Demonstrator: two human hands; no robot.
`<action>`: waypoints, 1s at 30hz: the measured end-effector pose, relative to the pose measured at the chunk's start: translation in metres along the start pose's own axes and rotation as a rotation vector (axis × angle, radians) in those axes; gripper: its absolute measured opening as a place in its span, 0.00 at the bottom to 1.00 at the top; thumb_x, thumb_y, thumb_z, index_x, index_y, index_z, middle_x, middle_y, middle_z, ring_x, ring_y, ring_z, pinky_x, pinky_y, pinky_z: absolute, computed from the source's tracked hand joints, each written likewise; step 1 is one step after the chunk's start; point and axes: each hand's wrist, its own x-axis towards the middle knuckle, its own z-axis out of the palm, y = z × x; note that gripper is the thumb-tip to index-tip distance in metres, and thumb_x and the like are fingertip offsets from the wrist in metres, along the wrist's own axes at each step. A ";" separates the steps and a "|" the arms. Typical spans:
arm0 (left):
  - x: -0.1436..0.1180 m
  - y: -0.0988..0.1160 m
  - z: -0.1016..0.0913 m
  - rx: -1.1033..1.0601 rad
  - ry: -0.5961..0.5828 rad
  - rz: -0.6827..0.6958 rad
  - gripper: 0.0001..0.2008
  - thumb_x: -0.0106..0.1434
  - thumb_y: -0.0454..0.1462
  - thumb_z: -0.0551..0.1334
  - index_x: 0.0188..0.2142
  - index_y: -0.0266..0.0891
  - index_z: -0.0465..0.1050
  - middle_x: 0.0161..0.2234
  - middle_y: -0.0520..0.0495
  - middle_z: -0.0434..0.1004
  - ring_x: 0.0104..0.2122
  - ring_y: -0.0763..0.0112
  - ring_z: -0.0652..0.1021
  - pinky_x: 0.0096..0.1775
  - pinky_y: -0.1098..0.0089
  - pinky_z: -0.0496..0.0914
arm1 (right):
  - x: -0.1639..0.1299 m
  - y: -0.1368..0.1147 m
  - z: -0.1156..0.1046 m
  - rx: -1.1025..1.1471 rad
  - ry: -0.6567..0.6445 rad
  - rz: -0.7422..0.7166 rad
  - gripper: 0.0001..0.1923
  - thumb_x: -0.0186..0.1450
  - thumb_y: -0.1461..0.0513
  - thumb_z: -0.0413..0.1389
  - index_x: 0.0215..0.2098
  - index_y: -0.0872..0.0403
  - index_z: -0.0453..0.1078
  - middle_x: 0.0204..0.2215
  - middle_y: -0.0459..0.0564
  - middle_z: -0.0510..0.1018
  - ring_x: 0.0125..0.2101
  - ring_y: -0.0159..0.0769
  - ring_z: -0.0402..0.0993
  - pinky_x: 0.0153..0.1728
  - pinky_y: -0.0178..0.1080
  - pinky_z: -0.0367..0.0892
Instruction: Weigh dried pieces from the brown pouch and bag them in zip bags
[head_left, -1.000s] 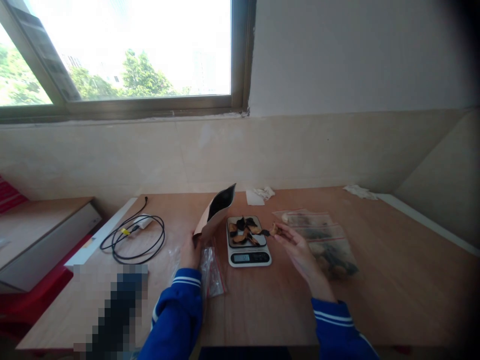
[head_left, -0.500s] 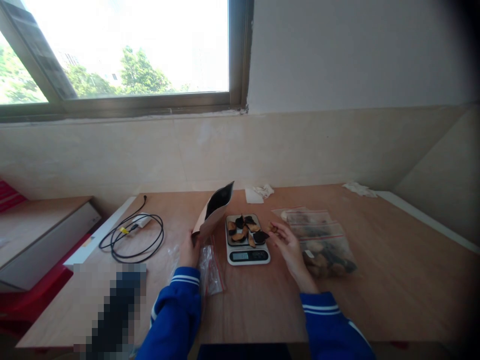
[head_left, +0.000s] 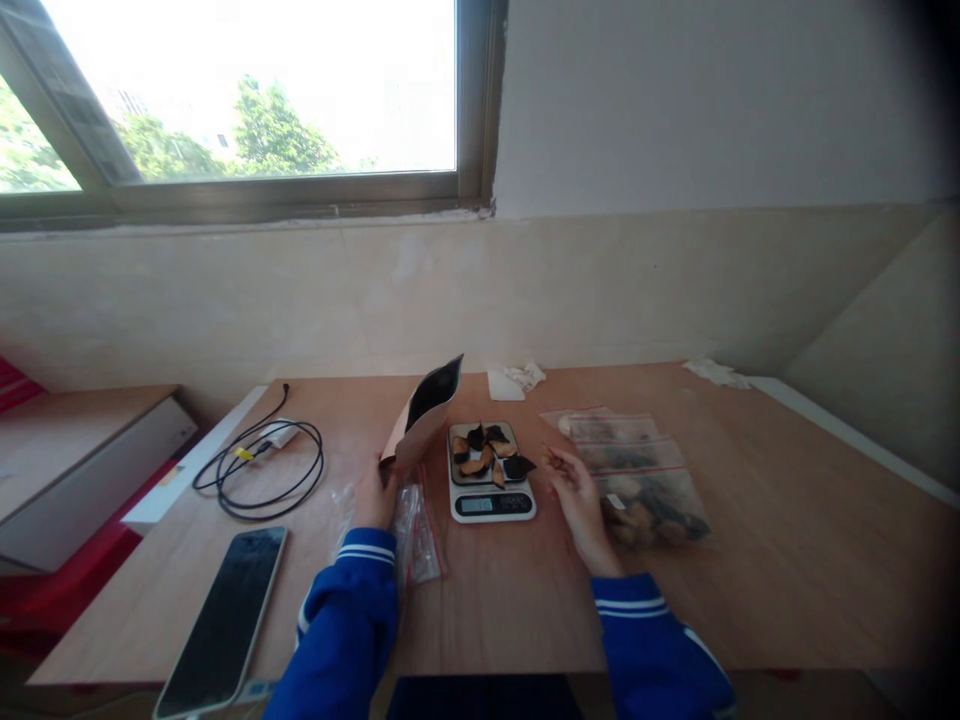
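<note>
Brown and black pieces point(head_left: 474, 466) lie on white scale point(head_left: 491, 490), centre of frame. Right hand point(head_left: 581, 510), right of scale: fingertips together on brown bits point(head_left: 553, 461). Left hand point(head_left: 373, 497), left of scale: fingers clamped on tilted, open-mouthed pouch point(head_left: 420, 435). Filled zip bags point(head_left: 652, 500) right of centre; phone point(head_left: 225, 615) lower left.

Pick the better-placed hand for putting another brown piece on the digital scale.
Right, I'd say: the right hand holds at least one small brown piece just beside the digital scale, while the left hand is taken up gripping the open-topped pouch.
</note>
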 end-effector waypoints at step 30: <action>0.000 0.008 -0.001 0.049 -0.004 0.017 0.16 0.62 0.39 0.56 0.49 0.37 0.66 0.45 0.40 0.77 0.46 0.58 0.77 0.49 0.57 0.69 | 0.005 -0.015 0.012 -0.145 -0.016 -0.134 0.24 0.57 0.48 0.58 0.44 0.55 0.69 0.38 0.53 0.77 0.36 0.39 0.73 0.39 0.42 0.68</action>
